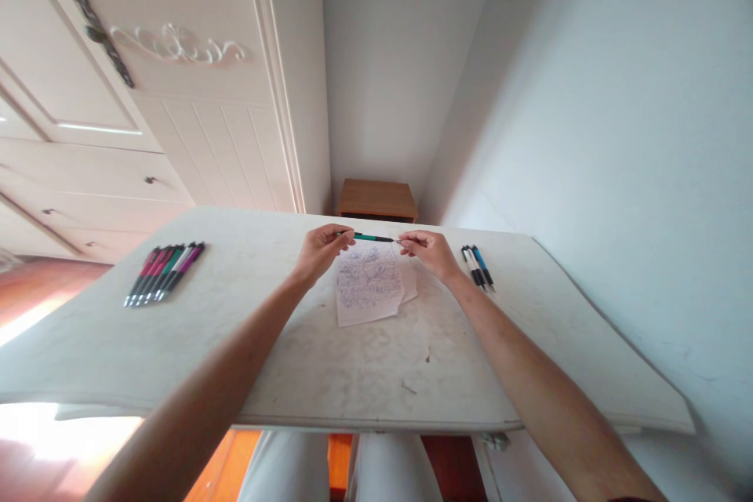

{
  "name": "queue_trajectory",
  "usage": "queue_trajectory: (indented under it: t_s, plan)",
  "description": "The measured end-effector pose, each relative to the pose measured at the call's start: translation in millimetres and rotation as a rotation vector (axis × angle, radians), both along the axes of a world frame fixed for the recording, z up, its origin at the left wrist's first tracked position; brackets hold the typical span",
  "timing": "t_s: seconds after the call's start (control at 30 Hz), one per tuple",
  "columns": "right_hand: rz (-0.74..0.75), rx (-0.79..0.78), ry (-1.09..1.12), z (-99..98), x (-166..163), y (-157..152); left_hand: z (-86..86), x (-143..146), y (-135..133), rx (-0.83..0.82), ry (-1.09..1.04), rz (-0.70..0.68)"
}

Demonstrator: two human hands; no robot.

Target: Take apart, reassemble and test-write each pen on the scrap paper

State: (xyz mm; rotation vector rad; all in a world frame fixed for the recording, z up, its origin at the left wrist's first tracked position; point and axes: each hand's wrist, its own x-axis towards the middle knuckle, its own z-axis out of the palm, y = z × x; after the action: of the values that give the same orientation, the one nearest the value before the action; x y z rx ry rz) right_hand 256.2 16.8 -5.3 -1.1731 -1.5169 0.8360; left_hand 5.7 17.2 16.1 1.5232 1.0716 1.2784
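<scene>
A green pen (375,238) with a dark grip is held level above the top of the scribbled paper (368,290). My left hand (323,249) is closed round the pen's left end. At the other end, the fingertips of my right hand (428,249) pinch the pen's silver tip; I cannot tell whether that tip is screwed on or loose. Blue handwriting covers most of the paper, and another sheet (410,282) shows from under its right side.
Several pens (161,273) in red, green, white and purple lie side by side on the left of the white table (329,376). To the right lie white pens (472,265) and a blue pen (482,265). Beyond the table stand a wooden cabinet (377,198) and a pale wardrobe (223,94).
</scene>
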Motion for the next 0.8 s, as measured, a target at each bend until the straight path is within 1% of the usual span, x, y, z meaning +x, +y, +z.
queue_trajectory:
  t_s: [0.13, 0.43, 0.8]
  plan:
    - [-0.012, -0.028, 0.027, -0.5, 1.7, 1.2, 0.6, -0.5, 0.2, 0.009, 0.004, 0.017]
    - [-0.008, -0.056, 0.075, 0.0, 0.3, -0.3, -0.7, -0.3, -0.1, 0.0, -0.001, 0.001]
    - [0.009, -0.063, 0.082, 1.2, -2.4, -2.9, 3.8, 0.7, -3.3, -0.025, -0.015, -0.002]
